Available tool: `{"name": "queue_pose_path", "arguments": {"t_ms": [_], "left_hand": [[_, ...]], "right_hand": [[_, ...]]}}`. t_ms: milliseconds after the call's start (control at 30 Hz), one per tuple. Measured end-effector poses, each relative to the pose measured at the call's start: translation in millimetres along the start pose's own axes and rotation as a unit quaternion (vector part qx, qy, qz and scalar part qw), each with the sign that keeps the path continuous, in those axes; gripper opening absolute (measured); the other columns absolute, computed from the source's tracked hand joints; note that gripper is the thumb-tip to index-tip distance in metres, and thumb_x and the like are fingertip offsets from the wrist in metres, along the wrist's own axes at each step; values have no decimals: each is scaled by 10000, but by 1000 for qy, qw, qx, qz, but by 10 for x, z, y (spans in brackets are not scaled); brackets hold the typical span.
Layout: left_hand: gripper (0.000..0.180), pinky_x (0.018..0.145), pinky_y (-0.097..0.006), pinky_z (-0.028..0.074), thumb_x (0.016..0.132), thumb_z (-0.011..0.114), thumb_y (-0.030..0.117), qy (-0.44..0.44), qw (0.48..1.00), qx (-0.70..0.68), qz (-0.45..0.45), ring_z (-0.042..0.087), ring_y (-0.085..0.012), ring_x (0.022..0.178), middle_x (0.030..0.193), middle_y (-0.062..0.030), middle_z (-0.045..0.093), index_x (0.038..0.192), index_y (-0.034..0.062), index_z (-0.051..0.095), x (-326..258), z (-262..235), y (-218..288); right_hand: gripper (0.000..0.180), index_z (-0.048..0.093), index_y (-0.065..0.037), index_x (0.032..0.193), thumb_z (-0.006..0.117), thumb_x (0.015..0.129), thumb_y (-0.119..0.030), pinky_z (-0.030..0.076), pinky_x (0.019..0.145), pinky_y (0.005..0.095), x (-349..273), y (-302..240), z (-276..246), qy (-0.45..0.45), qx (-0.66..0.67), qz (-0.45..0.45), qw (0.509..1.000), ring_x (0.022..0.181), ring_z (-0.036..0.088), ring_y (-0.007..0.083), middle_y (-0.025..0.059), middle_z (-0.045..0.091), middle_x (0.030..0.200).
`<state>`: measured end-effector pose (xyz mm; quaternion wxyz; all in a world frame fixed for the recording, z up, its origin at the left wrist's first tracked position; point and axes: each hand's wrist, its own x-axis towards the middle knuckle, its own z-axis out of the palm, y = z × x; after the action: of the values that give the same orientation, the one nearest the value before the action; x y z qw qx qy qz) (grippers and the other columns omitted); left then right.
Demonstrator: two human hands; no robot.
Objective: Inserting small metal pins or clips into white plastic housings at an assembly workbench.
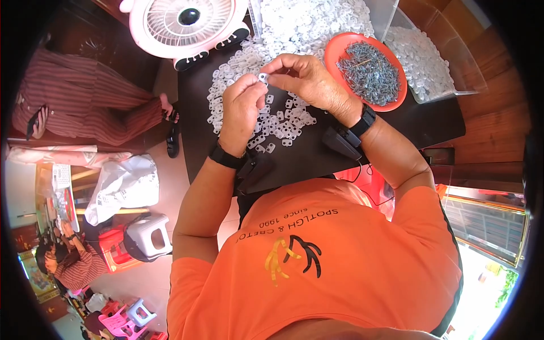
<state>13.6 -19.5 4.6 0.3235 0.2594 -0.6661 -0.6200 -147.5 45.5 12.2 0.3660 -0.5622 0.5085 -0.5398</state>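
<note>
Left of the plate (pixel 334 50), a white piece (pixel 263 77) is pinched by left hand (pixel 241 105) and right hand (pixel 310 83); many more seem undone.

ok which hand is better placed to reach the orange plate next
Probably the right hand: it is close to the orange plate, while the left hand is farther off. Both are at a white piece.

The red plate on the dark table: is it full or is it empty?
Mostly full: a heap of small grey pieces covers most of the red plate, with bare red showing mainly around its rim.
</note>
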Motion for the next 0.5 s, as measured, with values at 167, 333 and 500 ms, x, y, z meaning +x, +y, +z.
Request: {"name": "queue_pose_path", "arguments": {"t_ms": [167,333,500], "left_hand": [[180,467,-182,305,889,485,176,19,999,-33,-32,404,-37,499,602,20,494,824,39,582,-38,52,92],[214,471,-181,318,897,480,216,25,997,-62,-42,442,-45,507,619,2,534,844,36,583,-46,41,90],[246,468,-183,325,900,476,250,28,995,-79,-45,458,-53,502,619,-8,546,854,33,580,-22,41,62]], "right_hand": [[290,620,-26,1035,713,765,-78,492,741,237,-36,-37,63,9,-64,-36,997,800,598,84,33,652,865],[315,614,-27,1031,723,740,-72,502,711,249,-42,-50,111,32,-79,-52,995,780,610,95,47,646,838],[310,625,-44,1022,729,734,-94,503,701,259,-43,-56,84,25,-124,-67,990,752,611,111,46,637,816]]}}
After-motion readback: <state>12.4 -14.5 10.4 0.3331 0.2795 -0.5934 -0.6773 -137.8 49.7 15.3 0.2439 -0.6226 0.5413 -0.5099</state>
